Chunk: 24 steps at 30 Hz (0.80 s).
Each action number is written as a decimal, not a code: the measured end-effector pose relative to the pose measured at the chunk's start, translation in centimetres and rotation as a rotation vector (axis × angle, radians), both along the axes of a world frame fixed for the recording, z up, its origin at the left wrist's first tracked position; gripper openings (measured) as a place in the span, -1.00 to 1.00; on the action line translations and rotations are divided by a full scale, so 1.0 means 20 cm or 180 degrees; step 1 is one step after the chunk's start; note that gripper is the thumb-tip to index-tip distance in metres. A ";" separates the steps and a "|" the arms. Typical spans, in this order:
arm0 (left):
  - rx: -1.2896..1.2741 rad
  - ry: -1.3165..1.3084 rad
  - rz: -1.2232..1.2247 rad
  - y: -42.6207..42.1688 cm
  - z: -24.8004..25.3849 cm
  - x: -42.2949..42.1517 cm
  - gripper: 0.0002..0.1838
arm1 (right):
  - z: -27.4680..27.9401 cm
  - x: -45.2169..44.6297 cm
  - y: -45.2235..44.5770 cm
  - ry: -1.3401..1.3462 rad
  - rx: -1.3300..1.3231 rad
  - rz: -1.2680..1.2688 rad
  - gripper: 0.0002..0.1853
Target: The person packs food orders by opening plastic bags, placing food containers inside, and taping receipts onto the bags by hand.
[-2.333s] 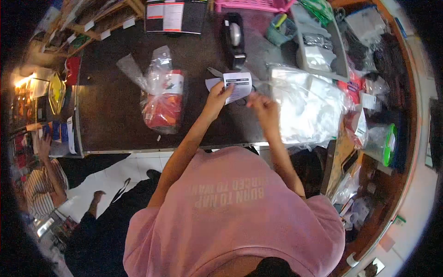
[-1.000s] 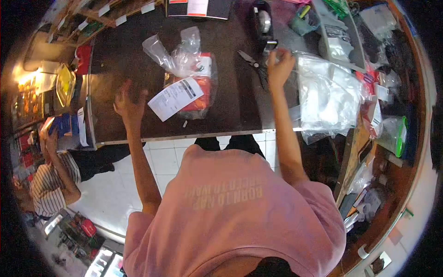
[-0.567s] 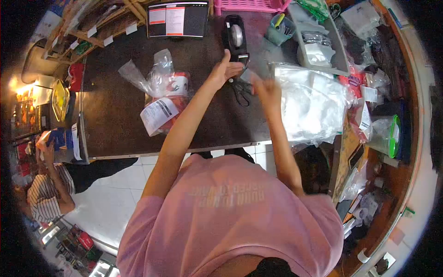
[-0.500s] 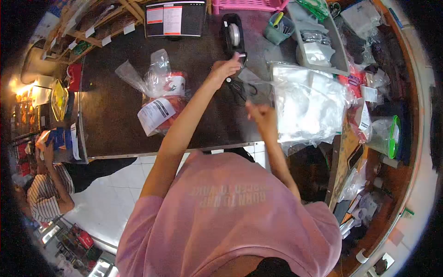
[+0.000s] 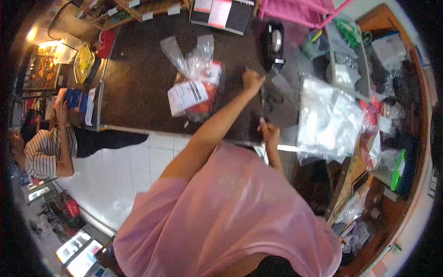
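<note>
My left hand [image 5: 253, 83] is closed in a pinch above the dark table, in front of the black tape dispenser [image 5: 275, 44]. Nearer to me, my right hand [image 5: 270, 133] is pinched too, close to the table's front edge. A thin, faint strip of clear tape [image 5: 262, 101] seems to run between the two hands; blur makes its ends hard to see. Left of my hands lies a red and white item in a clear plastic bag [image 5: 200, 64], its loose ends sticking up. A printed white label [image 5: 188, 97] covers its front.
A stack of clear plastic bags [image 5: 330, 120] lies on the right. Behind it stand a grey tray [image 5: 364, 69], a small cup [image 5: 315, 48] and a pink basket [image 5: 295, 16]. A black board with papers [image 5: 221, 15] stands at the back. Another person [image 5: 46, 150] works at the left.
My left hand has moved away from the tape dispenser, toward me. My right hand has come lower, and both are now nearly in line. The view has shifted, so the table things appear further right.
</note>
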<state>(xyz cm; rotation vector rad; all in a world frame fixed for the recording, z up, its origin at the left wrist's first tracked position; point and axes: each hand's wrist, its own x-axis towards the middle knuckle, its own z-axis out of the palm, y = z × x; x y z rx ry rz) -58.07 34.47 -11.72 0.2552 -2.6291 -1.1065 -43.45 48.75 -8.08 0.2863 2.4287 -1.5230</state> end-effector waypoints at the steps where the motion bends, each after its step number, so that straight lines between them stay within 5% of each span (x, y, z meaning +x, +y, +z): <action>1: 0.0713 0.0209 -0.0071 0.03 0.07 0.02 -0.71 | -0.02 0.00 -0.01 0.0139 -0.0219 0.0056 -0.59; 2: 0.1427 0.0335 -0.0135 0.05 0.16 0.09 -0.73 | -0.05 0.07 -0.01 0.0186 -0.0438 0.0112 -0.60; 6: 0.1480 0.1139 -0.0097 -0.19 0.53 0.37 -0.83 | 0.05 0.17 -0.23 0.0103 -0.1401 0.0575 -0.63; 8: 0.2389 0.0616 0.0686 -0.46 0.70 0.59 -0.88 | 0.14 0.17 -0.37 -0.0270 -0.1545 0.1214 -0.65; 10: 0.0531 0.1364 0.1097 -0.82 0.68 0.72 -0.88 | 0.24 0.19 -0.57 -0.0878 -0.1677 0.1272 -0.65; 12: 0.0200 0.1211 0.1331 -1.03 0.53 0.75 -0.86 | 0.19 0.22 -0.76 -0.0739 -0.1715 0.0915 -0.63; 14: 0.0173 0.0564 0.0925 -1.22 0.10 0.77 -0.83 | 0.04 0.21 -0.83 -0.0683 -0.0484 0.1085 -0.58; 15: 0.1196 0.0111 0.1203 -1.23 -0.08 0.77 -0.83 | 0.01 0.25 -0.82 -0.0391 0.0280 0.0869 -0.42; 16: 0.1183 0.0084 0.0921 -1.15 0.09 0.79 -0.80 | -0.01 0.26 -0.83 -0.0424 0.1065 0.0604 -0.29; 17: 0.2449 0.0396 0.0529 -1.18 0.03 0.77 -0.79 | -0.02 0.26 -0.81 -0.0428 0.0884 0.0504 -0.29; 18: 0.2473 0.0250 0.0295 -1.21 0.05 0.77 -0.73 | -0.03 0.28 -0.77 -0.0469 0.0691 0.0479 -0.29; 24: 0.1279 0.0231 -0.0861 -1.33 0.17 0.52 -0.55 | -0.17 0.28 -0.51 -0.0079 0.0986 -0.0714 -0.38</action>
